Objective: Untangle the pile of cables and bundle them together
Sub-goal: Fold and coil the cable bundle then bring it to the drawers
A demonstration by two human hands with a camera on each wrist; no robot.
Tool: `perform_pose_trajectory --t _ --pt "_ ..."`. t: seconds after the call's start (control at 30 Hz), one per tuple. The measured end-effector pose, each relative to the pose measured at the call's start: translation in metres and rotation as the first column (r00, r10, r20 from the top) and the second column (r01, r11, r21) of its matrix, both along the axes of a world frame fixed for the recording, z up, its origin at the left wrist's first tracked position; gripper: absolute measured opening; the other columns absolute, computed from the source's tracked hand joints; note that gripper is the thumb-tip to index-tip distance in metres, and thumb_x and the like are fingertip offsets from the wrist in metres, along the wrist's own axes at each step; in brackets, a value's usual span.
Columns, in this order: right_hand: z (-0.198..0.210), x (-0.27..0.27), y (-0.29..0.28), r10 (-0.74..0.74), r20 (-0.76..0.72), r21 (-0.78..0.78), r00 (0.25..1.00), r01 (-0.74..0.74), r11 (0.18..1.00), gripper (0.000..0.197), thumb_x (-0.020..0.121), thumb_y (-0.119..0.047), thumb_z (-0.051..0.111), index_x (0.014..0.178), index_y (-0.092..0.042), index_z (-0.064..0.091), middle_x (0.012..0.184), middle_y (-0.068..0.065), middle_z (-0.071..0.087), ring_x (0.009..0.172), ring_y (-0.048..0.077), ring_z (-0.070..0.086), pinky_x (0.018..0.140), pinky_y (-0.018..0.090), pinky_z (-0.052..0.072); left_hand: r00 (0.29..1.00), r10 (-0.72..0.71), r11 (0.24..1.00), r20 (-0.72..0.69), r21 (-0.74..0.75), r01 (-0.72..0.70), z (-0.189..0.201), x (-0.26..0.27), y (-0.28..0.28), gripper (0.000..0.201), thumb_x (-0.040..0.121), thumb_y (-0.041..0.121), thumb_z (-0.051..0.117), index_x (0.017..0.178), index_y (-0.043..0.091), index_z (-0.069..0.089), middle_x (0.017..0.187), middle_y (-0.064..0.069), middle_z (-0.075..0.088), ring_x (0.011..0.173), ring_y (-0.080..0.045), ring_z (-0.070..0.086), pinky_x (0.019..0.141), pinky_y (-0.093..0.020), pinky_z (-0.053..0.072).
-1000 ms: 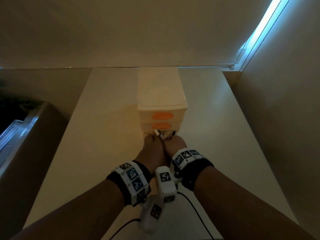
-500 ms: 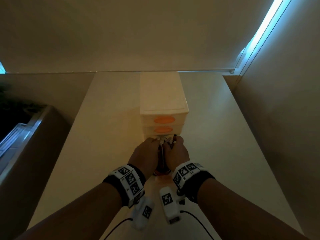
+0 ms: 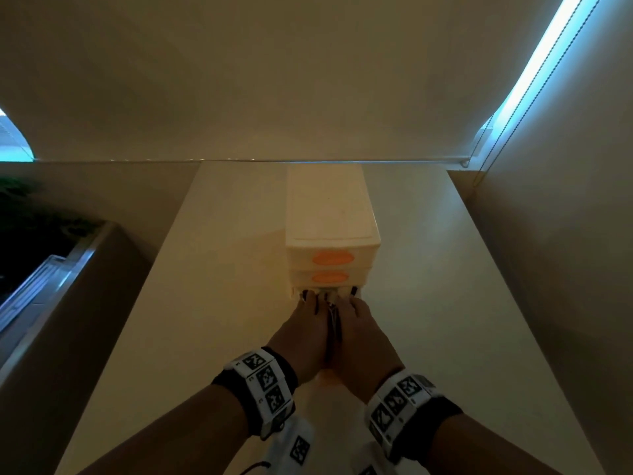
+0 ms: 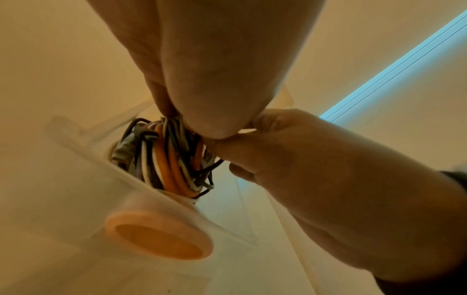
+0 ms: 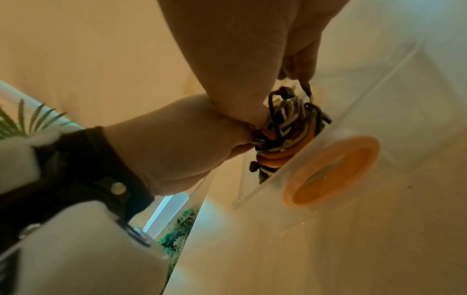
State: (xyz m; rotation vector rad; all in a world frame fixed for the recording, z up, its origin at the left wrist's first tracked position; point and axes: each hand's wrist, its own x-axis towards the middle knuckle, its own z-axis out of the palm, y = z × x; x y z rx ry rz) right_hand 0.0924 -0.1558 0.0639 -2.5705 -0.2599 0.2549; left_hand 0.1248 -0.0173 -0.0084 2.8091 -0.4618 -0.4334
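Observation:
A tangled bundle of cables (image 4: 174, 159) in orange, white, grey and black hangs between my two hands, just above the pulled-out bottom drawer (image 4: 76, 189) of a small drawer unit (image 3: 330, 228). My left hand (image 3: 305, 330) and right hand (image 3: 359, 337) are pressed side by side, both gripping the cable bundle (image 5: 285, 131) from above. In the head view only a sliver of the cables (image 3: 334, 320) shows between the hands. The drawer's front carries a round orange handle (image 5: 331, 171).
The cream drawer unit stands in the middle of a pale table (image 3: 219, 269), with two shut drawers bearing orange handles (image 3: 332, 258). A wall runs along the right. A dark ledge and plants lie off the table's left edge (image 3: 51, 269).
Both hands have moved forward, away from me, toward the drawer unit with the cables held between them. The hands now reach the open bottom drawer's front.

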Motion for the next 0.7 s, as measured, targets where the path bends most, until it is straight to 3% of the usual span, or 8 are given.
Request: perform_pose_trajectory --t 0.17,0.23,0.33,0.43,0.5,0.57,0.63,0.7 --pt "-0.012 -0.002 -0.019 0.194 0.0 -0.096 0.981 -0.193 0.976 0.02 0.096 -0.021 0.054 0.116 -0.017 0.059 0.118 0.004 0.054 0.106 0.028 0.052 0.087 0.034 0.048 0.991 0.056 0.998 -0.125 0.028 -0.053 0.022 -0.001 -0.006 0.109 0.085 0.053 0.075 0.159 0.006 0.011 0.163 -0.022 0.011 0.151 -0.044 0.013 0.116 -0.054 0.037" --pt "-0.014 -0.002 -0.024 0.212 0.034 -0.131 0.977 -0.206 0.97 0.021 0.096 -0.02 0.054 0.115 -0.018 0.064 0.117 0.005 0.058 0.108 0.028 0.053 0.088 0.034 0.047 0.986 0.033 0.999 -0.166 0.027 -0.029 0.04 -0.001 -0.008 0.106 0.086 0.053 0.074 0.158 0.005 0.014 0.161 -0.023 0.013 0.146 -0.045 0.024 0.112 -0.051 0.042" --pt "-0.01 0.002 -0.022 0.204 0.02 -0.198 0.979 -0.196 0.96 0.025 0.098 -0.02 0.053 0.118 -0.015 0.066 0.119 0.009 0.061 0.11 0.033 0.051 0.093 0.039 0.046 0.985 0.056 0.998 -0.162 0.01 -0.055 0.061 -0.003 -0.008 0.063 0.102 0.025 0.055 0.155 0.007 0.025 0.151 -0.021 0.03 0.12 -0.038 0.05 0.097 -0.044 0.051" --pt "-0.004 0.006 -0.018 0.231 -0.007 -0.25 0.973 -0.225 0.942 0.029 0.096 -0.028 0.057 0.118 -0.013 0.066 0.119 0.012 0.061 0.109 0.034 0.05 0.095 0.041 0.044 0.993 0.116 0.991 -0.006 -0.071 -0.116 0.07 -0.007 -0.004 0.034 0.103 0.012 0.045 0.136 0.008 0.052 0.13 -0.016 0.051 0.109 -0.034 0.052 0.092 -0.041 0.048" --pt "-0.004 0.011 -0.017 0.234 -0.016 -0.291 0.972 -0.229 0.929 0.031 0.097 -0.029 0.055 0.123 -0.014 0.063 0.122 0.01 0.059 0.111 0.032 0.05 0.096 0.038 0.043 0.982 0.176 0.964 0.071 -0.213 -0.157 0.074 -0.011 0.0 0.031 0.102 0.01 0.045 0.128 0.008 0.062 0.125 -0.016 0.057 0.111 -0.035 0.053 0.093 -0.039 0.046" --pt "-0.01 0.014 -0.014 0.204 -0.046 -0.302 0.978 -0.208 0.93 0.034 0.098 -0.027 0.053 0.128 -0.014 0.06 0.124 0.01 0.058 0.114 0.031 0.05 0.096 0.036 0.043 0.977 0.197 0.932 0.084 -0.326 -0.16 0.078 -0.013 0.006 0.037 0.102 0.005 0.046 0.135 0.006 0.061 0.134 -0.016 0.056 0.121 -0.034 0.053 0.101 -0.037 0.044" --pt "-0.021 0.016 -0.01 0.19 -0.061 -0.313 0.98 -0.199 0.929 0.035 0.097 -0.031 0.056 0.129 -0.017 0.059 0.122 0.007 0.058 0.111 0.029 0.053 0.092 0.035 0.046 0.995 0.092 0.963 0.034 -0.259 -0.08 0.082 -0.018 0.009 0.037 0.103 0.005 0.044 0.136 0.005 0.059 0.139 -0.014 0.053 0.127 -0.034 0.05 0.106 -0.037 0.041" --pt "-0.027 0.014 -0.007 0.199 -0.069 -0.327 0.978 -0.211 0.921 0.037 0.096 -0.038 0.056 0.127 -0.02 0.061 0.118 0.005 0.059 0.106 0.027 0.055 0.088 0.035 0.049 1.0 -0.011 0.996 -0.008 -0.086 0.011 0.075 -0.023 0.009 0.036 0.104 0.016 0.045 0.138 0.008 0.053 0.143 -0.013 0.047 0.13 -0.034 0.045 0.108 -0.04 0.039"
